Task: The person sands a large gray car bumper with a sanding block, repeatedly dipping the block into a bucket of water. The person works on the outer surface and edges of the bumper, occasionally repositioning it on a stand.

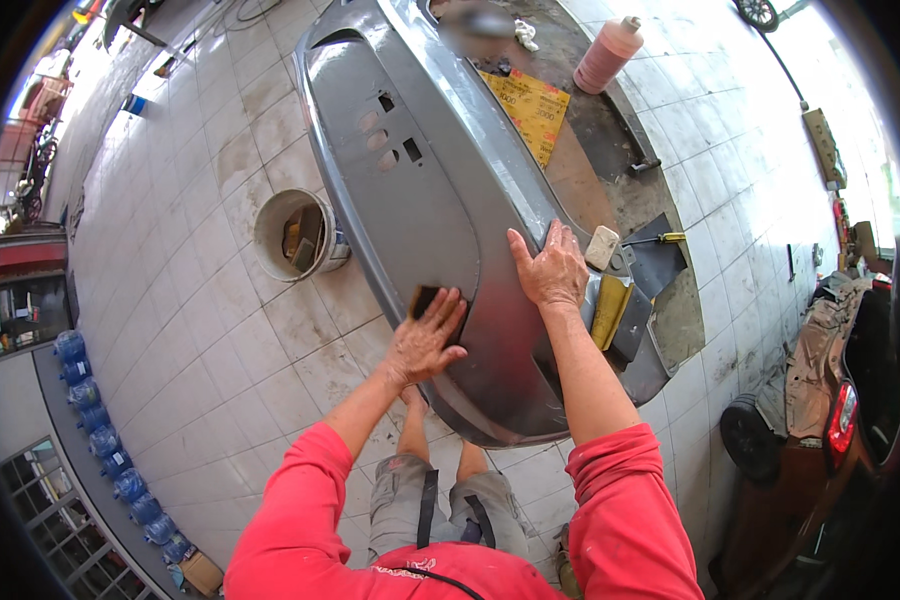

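Observation:
My left hand (429,340) presses a dark sanding pad (426,299) onto the lower left face of a large grey bumper (390,215), fingers laid along the pad. Higher up at the right, my right hand (552,270) rests on the bumper's curved edge with fingers extended, holding nothing. Just right of it lie a pale block (602,247), a yellow folded piece (611,310) and a screwdriver with a yellow handle (670,238). A yellow sandpaper sheet (525,105) lies farther back, inside the bumper's opening.
A white bucket (264,235) with pads inside stands left of the bumper. A pink bottle (606,60) is at the back right. Blue water jugs (103,440) line the left wall. A car's rear (800,420) is at the right. Tiled floor (200,380) surrounds the work.

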Demonstrator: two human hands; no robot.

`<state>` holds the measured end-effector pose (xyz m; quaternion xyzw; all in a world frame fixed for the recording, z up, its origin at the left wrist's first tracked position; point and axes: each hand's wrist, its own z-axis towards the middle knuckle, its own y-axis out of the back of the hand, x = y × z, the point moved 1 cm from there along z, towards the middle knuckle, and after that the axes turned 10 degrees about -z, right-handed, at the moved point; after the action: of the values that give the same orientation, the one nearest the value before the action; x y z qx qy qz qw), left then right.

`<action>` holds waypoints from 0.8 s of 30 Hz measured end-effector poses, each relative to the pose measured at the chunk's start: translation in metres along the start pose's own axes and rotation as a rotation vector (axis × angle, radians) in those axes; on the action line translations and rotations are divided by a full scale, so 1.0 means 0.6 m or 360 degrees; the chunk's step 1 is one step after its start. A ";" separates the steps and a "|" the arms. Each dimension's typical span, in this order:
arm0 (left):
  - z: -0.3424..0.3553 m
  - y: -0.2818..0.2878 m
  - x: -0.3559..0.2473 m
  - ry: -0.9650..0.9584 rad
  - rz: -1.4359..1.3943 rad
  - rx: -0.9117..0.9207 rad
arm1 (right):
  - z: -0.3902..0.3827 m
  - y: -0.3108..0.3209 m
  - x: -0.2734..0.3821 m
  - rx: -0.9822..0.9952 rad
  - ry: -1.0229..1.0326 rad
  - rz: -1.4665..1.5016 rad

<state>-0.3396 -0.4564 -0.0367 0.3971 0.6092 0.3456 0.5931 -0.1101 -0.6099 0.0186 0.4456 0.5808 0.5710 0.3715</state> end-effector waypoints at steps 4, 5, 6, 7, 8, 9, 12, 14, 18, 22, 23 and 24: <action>0.163 0.100 0.185 0.0454 -0.0338 -0.0301 | -0.003 0.003 0.021 0.0018 0.0055 0.0051; 0.200 0.116 0.216 0.0538 -0.0292 -0.0413 | 0.004 0.014 0.027 0.0020 0.0059 0.0074; 0.193 0.098 0.205 0.0540 -0.0302 -0.0495 | 0.003 0.018 0.028 0.0021 0.0067 0.0099; 0.181 0.071 0.179 0.0546 -0.0309 -0.0581 | -0.005 0.009 0.023 0.0009 0.0069 0.0066; 0.179 0.053 0.154 0.0525 -0.0307 -0.0671 | -0.003 0.000 0.016 -0.0023 0.0053 0.0040; 0.142 0.024 0.108 0.0404 -0.0351 -0.0534 | 0.000 -0.005 0.014 -0.0059 0.0040 0.0028; -0.013 -0.030 -0.014 -0.0102 -0.0084 -0.0150 | 0.002 0.001 0.007 -0.0013 0.0005 0.0039; 0.031 0.015 0.022 -0.0053 -0.0064 0.0137 | 0.009 0.006 0.007 -0.0040 -0.0001 0.0040; 0.214 0.099 0.168 0.0231 -0.0372 -0.0314 | 0.002 0.003 0.019 -0.0043 0.0060 0.0067; 0.226 0.064 0.161 0.0375 -0.0320 -0.0757 | 0.000 0.007 0.024 -0.0011 0.0068 0.0095; 0.201 0.047 0.107 0.0280 -0.0355 -0.0632 | 0.003 0.009 0.016 -0.0002 0.0035 0.0075; 0.145 0.024 0.059 0.0176 -0.0334 -0.0542 | 0.003 0.009 0.009 0.0009 0.0012 0.0064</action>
<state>-0.2508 -0.4231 -0.0448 0.2059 0.6115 0.4011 0.6502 -0.1096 -0.6044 0.0241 0.4559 0.5748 0.5784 0.3566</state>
